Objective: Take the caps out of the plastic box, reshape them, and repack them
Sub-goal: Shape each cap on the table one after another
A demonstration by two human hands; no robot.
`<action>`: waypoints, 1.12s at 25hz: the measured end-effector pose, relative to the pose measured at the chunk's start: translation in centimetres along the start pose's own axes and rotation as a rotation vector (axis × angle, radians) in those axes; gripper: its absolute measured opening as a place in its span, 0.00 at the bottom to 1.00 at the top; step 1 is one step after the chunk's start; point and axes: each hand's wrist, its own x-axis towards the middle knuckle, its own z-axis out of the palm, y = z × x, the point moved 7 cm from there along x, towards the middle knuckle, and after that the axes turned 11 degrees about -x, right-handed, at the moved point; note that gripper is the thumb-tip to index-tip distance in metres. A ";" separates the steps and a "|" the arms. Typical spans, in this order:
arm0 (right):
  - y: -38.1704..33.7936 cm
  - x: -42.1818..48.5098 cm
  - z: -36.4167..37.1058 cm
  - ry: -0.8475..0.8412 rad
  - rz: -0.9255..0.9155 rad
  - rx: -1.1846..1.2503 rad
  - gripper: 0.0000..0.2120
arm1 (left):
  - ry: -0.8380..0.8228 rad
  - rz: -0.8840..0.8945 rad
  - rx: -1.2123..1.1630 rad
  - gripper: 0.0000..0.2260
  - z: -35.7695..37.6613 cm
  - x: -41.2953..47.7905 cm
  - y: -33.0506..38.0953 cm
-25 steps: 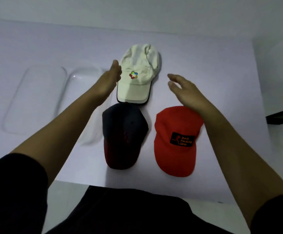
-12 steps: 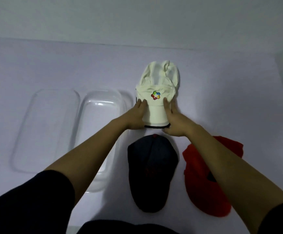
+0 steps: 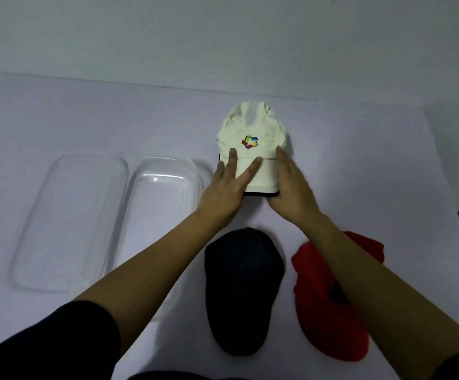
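Both of your hands rest on the brim of the white cap (image 3: 251, 133). Your left hand (image 3: 224, 187) lies flat on the brim's left side with fingers spread and extended, two fingertips (image 3: 233, 153) reaching the seam where brim meets crown. Your right hand (image 3: 291, 185) cups the brim's right edge, palm turned inward against it. Neither hand is clenched; each presses or holds the brim with fingers extended, and whether any fingers curl beneath the brim cannot be told.

White cap position: on the table (image 3: 86, 119), far centre, brim pointing toward you, crown upright with a multicoloured logo (image 3: 249, 141) facing up. A dark trim line shows along the brim's near edge.

Dark cap (image 3: 242, 286): lies flat on the table nearer to you, directly below the white cap, between your forearms.

Red cap (image 3: 324, 325): lies just right of the dark cap, partly covered by your right forearm; its crown looks crumpled.

Box (image 3: 165, 193): clear plastic, left of the white cap, open and with no cap inside. Your left forearm crosses its near end.

Lid (image 3: 66, 215): clear, lies flat just left of the box.
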 end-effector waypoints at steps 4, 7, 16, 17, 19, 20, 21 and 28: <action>-1.5 -0.6 -4.4 0.279 0.034 -0.027 0.37 | 0.158 0.186 -0.215 0.30 -3.7 -1.3 3.4; -3.3 -2.0 -7.0 0.313 -0.025 0.212 0.37 | 0.313 0.225 -0.537 0.36 -6.9 -2.7 5.0; -7.0 -6.5 -9.2 0.221 0.065 0.748 0.31 | 0.329 0.128 -0.997 0.36 -6.9 -6.0 8.9; -6.5 -6.7 -9.3 0.196 0.051 0.735 0.31 | 0.313 0.152 -0.923 0.36 -7.4 -6.2 8.6; -5.6 -7.1 -9.9 0.175 0.004 0.650 0.33 | 0.322 0.192 -0.745 0.33 -8.5 -6.7 7.7; -5.5 -7.3 -10.2 0.169 -0.033 0.632 0.34 | 0.344 0.201 -0.705 0.31 -8.9 -6.9 7.6; -5.9 -7.5 -10.3 0.174 -0.059 0.635 0.33 | 0.365 0.205 -0.721 0.29 -9.0 -7.1 7.9; -4.5 -8.8 -7.4 0.111 0.006 0.407 0.29 | 0.340 0.186 -0.772 0.25 -7.4 -8.2 9.1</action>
